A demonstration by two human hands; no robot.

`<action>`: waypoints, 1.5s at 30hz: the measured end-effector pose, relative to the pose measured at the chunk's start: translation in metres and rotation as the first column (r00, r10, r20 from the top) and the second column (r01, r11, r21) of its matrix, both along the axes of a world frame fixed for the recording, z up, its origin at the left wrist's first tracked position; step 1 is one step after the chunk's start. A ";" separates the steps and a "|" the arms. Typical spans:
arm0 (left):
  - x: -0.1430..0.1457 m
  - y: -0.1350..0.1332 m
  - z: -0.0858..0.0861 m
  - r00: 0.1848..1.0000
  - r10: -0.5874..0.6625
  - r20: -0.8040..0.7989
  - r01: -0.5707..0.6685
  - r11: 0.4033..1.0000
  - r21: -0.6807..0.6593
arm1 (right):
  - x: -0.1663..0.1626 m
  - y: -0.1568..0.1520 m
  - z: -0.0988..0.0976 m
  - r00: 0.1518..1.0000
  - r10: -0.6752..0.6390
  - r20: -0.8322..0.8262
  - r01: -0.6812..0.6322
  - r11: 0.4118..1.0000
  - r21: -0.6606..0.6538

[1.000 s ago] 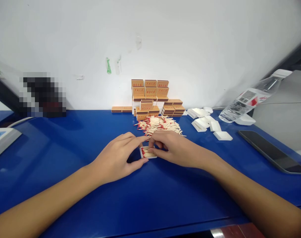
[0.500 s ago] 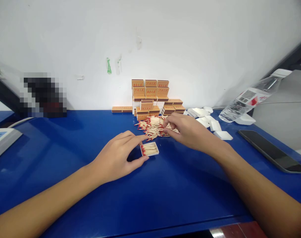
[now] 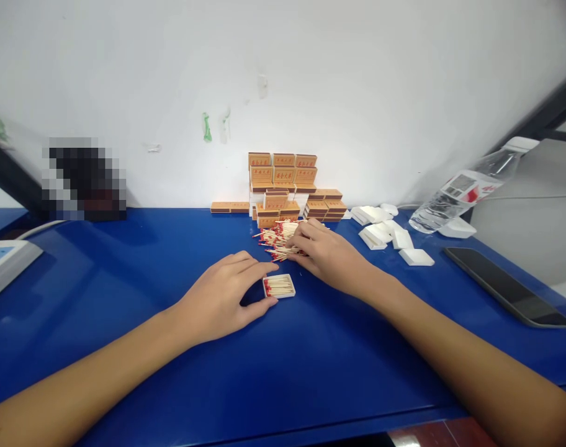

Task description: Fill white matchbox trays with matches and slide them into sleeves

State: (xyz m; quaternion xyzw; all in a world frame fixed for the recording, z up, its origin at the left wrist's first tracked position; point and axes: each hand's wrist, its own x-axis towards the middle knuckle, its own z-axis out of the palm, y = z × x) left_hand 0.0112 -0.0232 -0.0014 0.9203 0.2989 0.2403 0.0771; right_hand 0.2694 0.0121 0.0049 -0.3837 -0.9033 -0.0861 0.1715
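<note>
A small white matchbox tray (image 3: 293,293) lies on the blue table with red-tipped matches (image 3: 279,285) in it. My left hand (image 3: 224,298) rests at its left end, thumb and forefinger curved around the near and far corners. Just behind the tray, my right hand (image 3: 332,257) reaches into a loose pile of matches (image 3: 276,235), fingers and thumb pinched together at the pile's near right side. Its fingertips are partly hidden, and how many matches they hold I cannot make out.
Orange matchboxes (image 3: 283,175) stand stacked against the wall behind the pile. On the right lie several white trays (image 3: 416,257), a phone (image 3: 509,287) and a leaning plastic bottle (image 3: 469,186). A white power strip (image 3: 13,264) sits at the left edge.
My right hand has moved left and slightly down, deeper over the match pile, its fingers closing in. My left hand stays by the tray.
</note>
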 end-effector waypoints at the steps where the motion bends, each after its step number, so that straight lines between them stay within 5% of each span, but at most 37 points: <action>1: 0.000 0.000 0.000 1.000 0.000 0.000 0.000 1.000 0.002 | 0.001 0.000 0.001 1.000 -0.003 0.016 0.003 1.000 0.014; 11: -0.001 0.001 0.002 1.000 0.005 -0.002 -0.005 1.000 0.008 | 0.003 0.000 0.007 0.998 -0.029 0.050 0.027 0.999 0.041; 17: -0.002 0.003 -0.001 0.999 0.050 -0.001 -0.050 0.998 0.034 | 0.014 0.001 0.015 0.985 -0.001 -0.172 0.001 1.000 -0.002; 22: -0.002 0.004 -0.002 0.993 0.117 -0.003 -0.117 0.993 0.017 | 0.009 -0.011 0.024 0.953 0.077 -0.293 -0.130 0.977 -0.169; 34: -0.001 0.001 -0.001 0.994 0.105 -0.001 -0.105 0.994 0.009 | -0.013 -0.031 0.016 0.975 0.138 -0.176 -0.191 0.922 -0.337; 45: -0.003 0.004 -0.001 0.996 0.093 0.008 -0.093 0.996 -0.012 | -0.001 -0.030 0.029 0.993 -0.011 -0.119 -0.047 0.882 -0.470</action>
